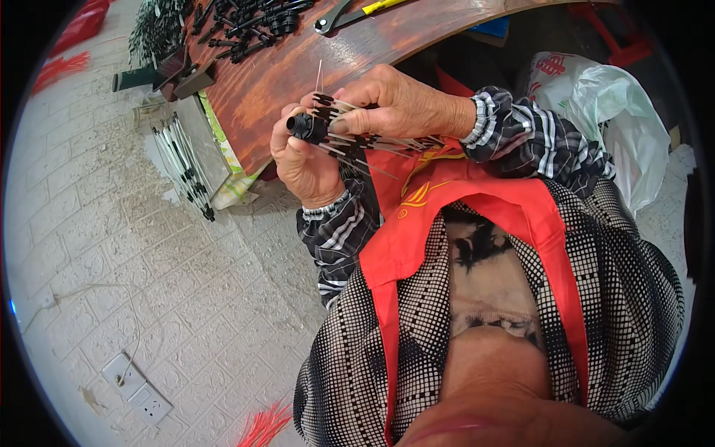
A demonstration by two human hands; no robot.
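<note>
A black threaded plastic hub (304, 127) sits in my left hand (311, 170), whose fingers curl round it from the left and behind. From the hub spreads a bunch of thin pale ribs (395, 141) with black joints, trailing right over my lap. Two thin ends stick up above my fingers. My right hand (406, 104) is closed on the ribs close to the hub, thumb and fingers pinching. Its fingertips partly cover where ribs and hub meet. Both hands are in front of the table's near edge, above a red apron (462, 201).
Black plastic parts (249, 26) lie piled on the reddish wooden table (257, 93), beside a cutting tool (335, 18) with a yellow handle. Another bundle of ribs (185, 167) leans at the left. A white plastic bag (633, 119) hangs at the right. Wall sockets (136, 389) show lower left.
</note>
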